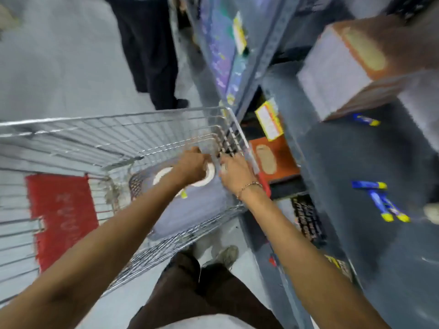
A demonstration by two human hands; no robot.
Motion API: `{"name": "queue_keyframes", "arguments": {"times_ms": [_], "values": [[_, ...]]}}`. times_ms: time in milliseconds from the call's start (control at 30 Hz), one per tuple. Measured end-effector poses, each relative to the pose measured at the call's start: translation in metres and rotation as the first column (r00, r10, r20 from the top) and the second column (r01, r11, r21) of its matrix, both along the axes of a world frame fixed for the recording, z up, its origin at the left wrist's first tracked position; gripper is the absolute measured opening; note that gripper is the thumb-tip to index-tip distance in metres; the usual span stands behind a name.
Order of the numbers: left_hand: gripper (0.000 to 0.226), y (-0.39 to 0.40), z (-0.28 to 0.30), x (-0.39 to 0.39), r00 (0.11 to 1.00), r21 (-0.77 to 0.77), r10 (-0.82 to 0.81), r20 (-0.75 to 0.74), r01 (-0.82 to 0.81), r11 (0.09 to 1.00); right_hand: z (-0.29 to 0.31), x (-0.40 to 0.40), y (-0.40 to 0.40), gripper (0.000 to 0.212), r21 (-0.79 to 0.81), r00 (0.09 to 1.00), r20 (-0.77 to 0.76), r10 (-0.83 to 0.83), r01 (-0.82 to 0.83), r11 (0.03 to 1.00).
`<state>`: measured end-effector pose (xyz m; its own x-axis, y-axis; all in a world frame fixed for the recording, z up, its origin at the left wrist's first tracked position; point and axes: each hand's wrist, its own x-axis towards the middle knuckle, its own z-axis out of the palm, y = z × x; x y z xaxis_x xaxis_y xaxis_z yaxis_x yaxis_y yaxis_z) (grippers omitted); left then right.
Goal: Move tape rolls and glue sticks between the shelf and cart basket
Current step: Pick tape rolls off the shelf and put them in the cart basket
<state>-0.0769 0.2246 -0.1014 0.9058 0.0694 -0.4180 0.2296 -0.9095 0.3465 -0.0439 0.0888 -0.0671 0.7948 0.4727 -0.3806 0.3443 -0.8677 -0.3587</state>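
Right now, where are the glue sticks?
In the head view, the blue and yellow glue sticks lie on the grey shelf at far right, beyond the right hand and outside the cart basket.

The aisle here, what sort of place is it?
Most likely a shop or stockroom selling stationery. A wire shopping cart stands beside grey metal shelves, yellow price tags hang on the shelf edges, and blue and yellow glue sticks lie on one shelf.
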Motion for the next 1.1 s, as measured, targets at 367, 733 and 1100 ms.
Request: {"name": "queue_keyframes", "arguments": {"times_ms": [367, 733, 1100], "values": [[0.058, -0.019, -0.187, -0.066, 0.969, -0.081, -0.002, -0.248, -0.019, 0.997, -0.176, 0.0, 0.036, 0.04, -0.415, 0.877, -0.351, 0.329, -0.461, 0.784], [0.04, -0.034, -0.236, -0.068, 0.986, -0.176, 0.08, -0.145, -0.105, 0.979, -0.218, -0.003, 0.043, 0.054, -0.51, 0.789, -0.364, 0.495, -0.614, 0.603], [0.033, 0.002, -0.146, -0.058, 0.931, -0.338, 0.362, 0.049, -0.326, 0.883, -0.13, 0.015, 0.018, 0.032, -0.254, 0.983, -0.144, 0.116, -0.15, 0.956]]}}
